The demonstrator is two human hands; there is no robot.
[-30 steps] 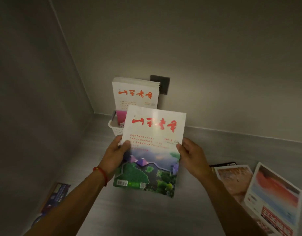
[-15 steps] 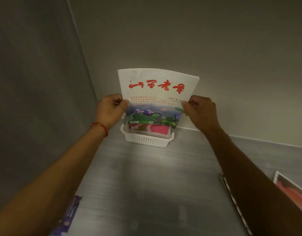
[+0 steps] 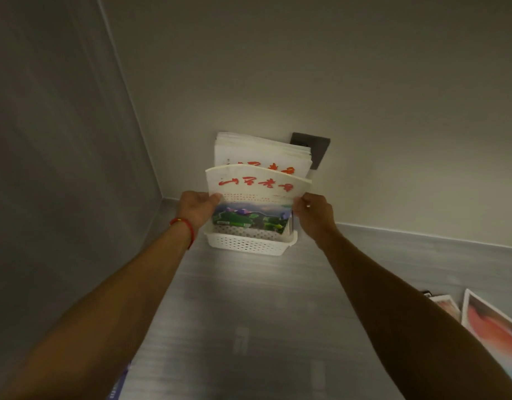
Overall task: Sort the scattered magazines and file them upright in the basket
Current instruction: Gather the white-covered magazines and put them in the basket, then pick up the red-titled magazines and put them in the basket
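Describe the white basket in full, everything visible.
The white basket is a low, rectangular tray, plastic by its look, with perforated walls and a rolled rim. It sits on the grey surface in the corner by the walls. Magazines stand upright inside; the left hand and right hand lower another magazine into it, in front of them.

Held magazine (image 3: 257, 194) in basket (image 3: 249, 243), before filed stack (image 3: 260, 153) (upright).

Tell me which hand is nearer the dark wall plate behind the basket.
Right. The right hand grips the held magazine's right edge, just below the dark square wall plate; the left hand grips the opposite edge, farther away.
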